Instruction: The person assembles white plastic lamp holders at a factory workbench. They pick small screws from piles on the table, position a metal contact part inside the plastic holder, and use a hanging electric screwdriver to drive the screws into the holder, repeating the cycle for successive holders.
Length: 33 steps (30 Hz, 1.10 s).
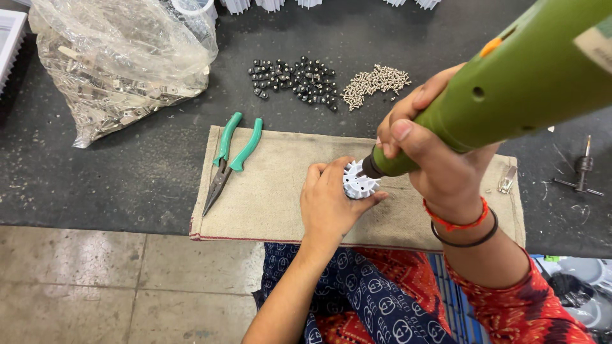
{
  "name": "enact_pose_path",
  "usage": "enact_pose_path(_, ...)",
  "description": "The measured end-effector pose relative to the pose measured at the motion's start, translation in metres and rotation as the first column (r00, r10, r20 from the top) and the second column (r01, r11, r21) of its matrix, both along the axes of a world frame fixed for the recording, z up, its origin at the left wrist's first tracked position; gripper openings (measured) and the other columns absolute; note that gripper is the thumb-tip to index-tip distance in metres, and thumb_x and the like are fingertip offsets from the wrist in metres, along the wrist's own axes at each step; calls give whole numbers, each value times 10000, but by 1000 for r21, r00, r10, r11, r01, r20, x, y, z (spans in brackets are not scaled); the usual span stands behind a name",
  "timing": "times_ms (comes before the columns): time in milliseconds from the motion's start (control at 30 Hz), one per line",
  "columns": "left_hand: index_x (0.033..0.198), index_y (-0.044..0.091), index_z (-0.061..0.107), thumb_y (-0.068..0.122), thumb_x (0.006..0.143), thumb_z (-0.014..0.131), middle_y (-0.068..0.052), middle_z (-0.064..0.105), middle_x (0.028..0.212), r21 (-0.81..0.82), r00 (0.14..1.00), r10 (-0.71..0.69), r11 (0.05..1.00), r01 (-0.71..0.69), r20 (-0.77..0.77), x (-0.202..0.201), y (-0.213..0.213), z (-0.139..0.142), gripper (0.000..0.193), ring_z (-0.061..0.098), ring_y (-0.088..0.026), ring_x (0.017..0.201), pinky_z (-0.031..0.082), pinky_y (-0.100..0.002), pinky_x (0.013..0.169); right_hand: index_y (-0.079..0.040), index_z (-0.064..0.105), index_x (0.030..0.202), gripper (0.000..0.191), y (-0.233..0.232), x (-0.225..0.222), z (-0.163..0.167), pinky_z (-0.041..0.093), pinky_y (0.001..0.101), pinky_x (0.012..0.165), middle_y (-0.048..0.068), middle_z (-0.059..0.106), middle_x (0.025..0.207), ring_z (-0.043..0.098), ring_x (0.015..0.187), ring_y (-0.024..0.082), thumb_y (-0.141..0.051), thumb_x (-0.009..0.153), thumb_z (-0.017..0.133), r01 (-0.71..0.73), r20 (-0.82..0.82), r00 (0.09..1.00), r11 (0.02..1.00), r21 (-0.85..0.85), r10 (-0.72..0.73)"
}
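White finned plastic part (358, 181) held under a green power screwdriver (503, 89) on a beige cloth mat (274, 191).
Nearest, the left hand (328, 200) reaches up from the lap, fingers curled shut around the part, steadying it on the mat. Above it, the right hand (433, 153) grips the screwdriver's barrel, wrist bent, tip angled down-left into the part. Beyond lie green-handled pliers (229, 156), black fittings (296, 79) and screws (376, 83).

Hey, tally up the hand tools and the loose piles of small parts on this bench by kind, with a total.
Green electric screwdriver: 1
Green-handled needle-nose pliers: 1
Small metal hand tool with crossbar: 1
Pile of black small parts: 1
Pile of silver screws: 1
Total: 5
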<state>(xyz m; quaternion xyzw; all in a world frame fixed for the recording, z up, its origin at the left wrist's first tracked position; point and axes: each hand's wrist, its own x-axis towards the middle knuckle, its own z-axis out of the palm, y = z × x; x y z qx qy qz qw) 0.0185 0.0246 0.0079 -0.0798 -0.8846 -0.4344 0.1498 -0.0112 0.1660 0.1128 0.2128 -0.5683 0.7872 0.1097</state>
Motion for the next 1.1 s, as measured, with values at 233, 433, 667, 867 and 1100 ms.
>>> enact_pose_path(233,1129,87,683,499,589,936,-68,725,962,9,1000,1,1000,-1,6,1,0,-3,726,625,-299,945,547,-436,784,-17,453,1153,257,-2,0,-9,546,331,671,147,587,842,615,678,206,101,1022,640,-19,18,1000,999,34,19)
enact_pose_path(433,1207,25,669,445,611,934,-140,714,1031,154,935,-347,930,334,66,-19,-32,-4,775,671,-298,974,555,-401,820,-6,466,1149,260,-7,-8,-7,554,328,665,149,593,840,631,675,206,102,1002,651,-36,-9,999,997,65,37)
enact_pose_path(667,1191,84,746,169,1036,634,-106,756,1119,39,990,-135,990,137,-46,-136,-97,-28,210,747,-275,1005,582,-362,883,-14,488,1137,309,7,-14,25,565,338,623,133,589,811,634,627,211,92,888,637,-13,32,999,995,94,10)
enact_pose_path(867,989,58,763,104,807,718,-103,684,1026,-329,949,-118,944,16,-293,-170,-80,-38,193,643,-302,970,555,-410,775,7,488,1157,259,24,-6,30,523,364,679,145,586,779,610,673,232,70,947,627,28,64,997,997,71,-32)
enact_pose_path(1100,922,97,729,112,846,723,-36,693,986,-411,932,-141,911,-10,-334,-164,-83,-42,78,642,-267,962,563,-397,795,-10,492,1141,288,34,-7,21,553,365,671,139,587,792,624,645,229,71,927,669,4,34,999,996,92,-7)
